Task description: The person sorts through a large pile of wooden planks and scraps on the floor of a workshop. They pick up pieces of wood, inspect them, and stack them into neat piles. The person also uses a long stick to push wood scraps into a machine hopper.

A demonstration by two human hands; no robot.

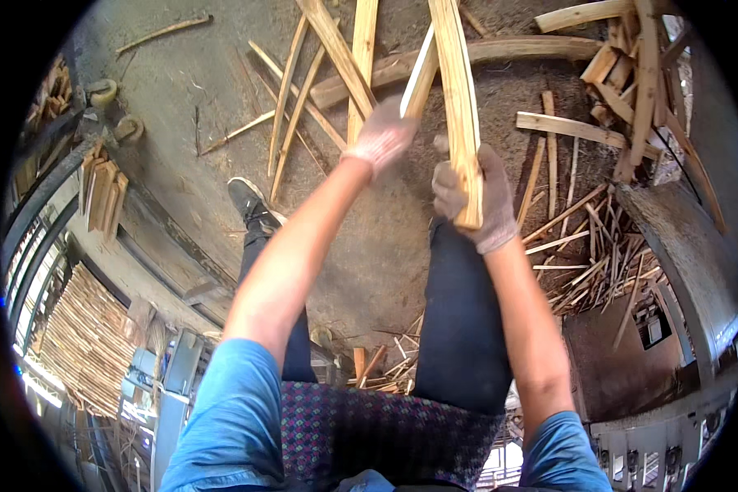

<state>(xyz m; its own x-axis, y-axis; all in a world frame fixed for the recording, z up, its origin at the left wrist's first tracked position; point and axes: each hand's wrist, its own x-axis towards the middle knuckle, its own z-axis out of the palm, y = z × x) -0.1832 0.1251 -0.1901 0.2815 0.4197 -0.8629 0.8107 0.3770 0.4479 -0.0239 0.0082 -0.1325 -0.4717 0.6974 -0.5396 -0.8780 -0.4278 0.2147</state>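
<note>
Both my hands wear grey knit gloves. My right hand [474, 197] grips the lower end of a long pale wooden slat [457, 90] that rises toward the top of the view. My left hand [383, 135] is closed on a thinner strip [419, 75] splitting off the slat's left side, so the two pieces form a narrow V. My dark trousers and one black shoe [251, 202] show below the hands, over a grey dusty floor.
Loose slats [328, 49] lie on the floor ahead. A heap of thin splinters [599, 254] sits at the right beside stacked offcuts [631, 74]. A stack of cut sticks [102, 193] and a bundle of thin strips [86, 340] are at the left.
</note>
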